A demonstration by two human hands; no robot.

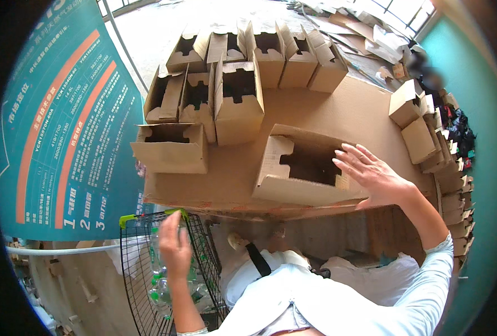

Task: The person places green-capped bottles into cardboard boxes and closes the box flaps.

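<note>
- Large open-topped box of plain brown cardboard (310, 192): right of the frame's centre, directly left of the right hand (374, 173); long axis roughly left to right, mouth facing up, right end nearest that hand.
- Right hand: fingers extended and a little apart, not closed on anything; fingertips over the box's right end, contact uncertain.
- Left hand (174, 249): lower left, above the basket, well apart from the box; fingers bent, whether gripping anything cannot be told.
- Clear plastic bottles with green caps (161, 294): lower left, beneath and about the left hand, which is the nearer one; smooth, glossy, rounded, lying at mixed angles.
- Black wire basket with bright green corner clips (129, 269): lower left, open grid walls, holding the bottles.
- Group of open brown cardboard boxes (239, 120): upper left to upper centre, matt, notched flaps upright or folded outward, dark interiors.
- Flat brown cardboard work surface (327, 109): centre, smooth and matt, beneath the boxes.
- Stacked brown cardboard boxes (422, 140): right, beside a painted teal wall (472, 73).
- Tall teal printed banner (86, 140): left, smooth sheet, orange stripes.
</note>
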